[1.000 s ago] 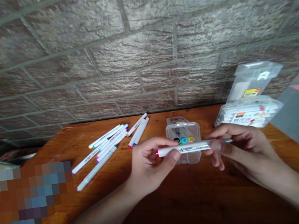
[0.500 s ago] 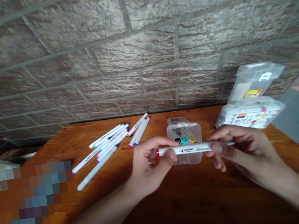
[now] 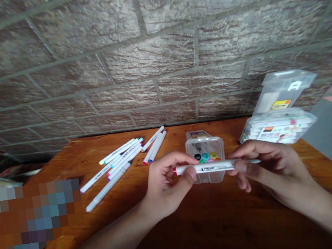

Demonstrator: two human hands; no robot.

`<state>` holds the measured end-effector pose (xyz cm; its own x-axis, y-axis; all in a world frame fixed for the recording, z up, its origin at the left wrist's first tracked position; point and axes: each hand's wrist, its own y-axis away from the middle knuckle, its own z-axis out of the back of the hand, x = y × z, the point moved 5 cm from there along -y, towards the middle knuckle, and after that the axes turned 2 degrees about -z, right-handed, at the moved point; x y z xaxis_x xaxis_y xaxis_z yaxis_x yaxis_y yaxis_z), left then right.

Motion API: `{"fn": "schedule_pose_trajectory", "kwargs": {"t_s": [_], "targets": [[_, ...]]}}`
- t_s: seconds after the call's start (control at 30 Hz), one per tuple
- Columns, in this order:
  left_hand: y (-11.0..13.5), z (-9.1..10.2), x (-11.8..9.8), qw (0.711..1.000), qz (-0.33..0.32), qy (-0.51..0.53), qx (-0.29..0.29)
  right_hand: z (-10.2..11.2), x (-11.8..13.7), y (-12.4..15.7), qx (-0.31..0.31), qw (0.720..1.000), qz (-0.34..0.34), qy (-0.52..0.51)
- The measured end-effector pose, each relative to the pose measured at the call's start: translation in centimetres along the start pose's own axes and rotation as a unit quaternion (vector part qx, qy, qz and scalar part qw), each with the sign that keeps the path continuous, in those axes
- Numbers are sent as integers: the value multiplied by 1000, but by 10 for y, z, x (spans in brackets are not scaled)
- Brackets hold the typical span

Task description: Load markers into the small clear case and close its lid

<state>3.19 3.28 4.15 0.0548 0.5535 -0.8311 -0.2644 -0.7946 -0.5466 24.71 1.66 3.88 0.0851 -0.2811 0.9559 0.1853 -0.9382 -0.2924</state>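
I hold a white marker (image 3: 213, 166) with a red band level between both hands, above a wooden table (image 3: 198, 223). My left hand (image 3: 166, 182) pinches its red-banded end between thumb and fingers. My right hand (image 3: 264, 166) is closed round the other end. Just behind the marker stands a small clear plastic box (image 3: 209, 176) with several markers upright in it, their coloured caps showing.
Several loose white markers (image 3: 121, 159) lie spread on the table to the left. A clear case full of markers (image 3: 277, 127) with its lid raised sits at the back right. A brick wall (image 3: 149, 52) runs behind the table. A blurred patch covers the left edge.
Both hands and the marker have sunk slightly and stayed nearly in place. The grip is unchanged.
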Motion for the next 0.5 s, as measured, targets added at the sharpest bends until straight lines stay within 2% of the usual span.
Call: {"fn": "schedule_pose_trajectory", "kwargs": {"t_s": [0.37,0.5], "targets": [[4,1,11,997,64,46,7,-1,0,0,5,1000,-12,-4],[3,-1,9,997,58,48,4,1,-4,0,-11,999,-33,-33]]}}
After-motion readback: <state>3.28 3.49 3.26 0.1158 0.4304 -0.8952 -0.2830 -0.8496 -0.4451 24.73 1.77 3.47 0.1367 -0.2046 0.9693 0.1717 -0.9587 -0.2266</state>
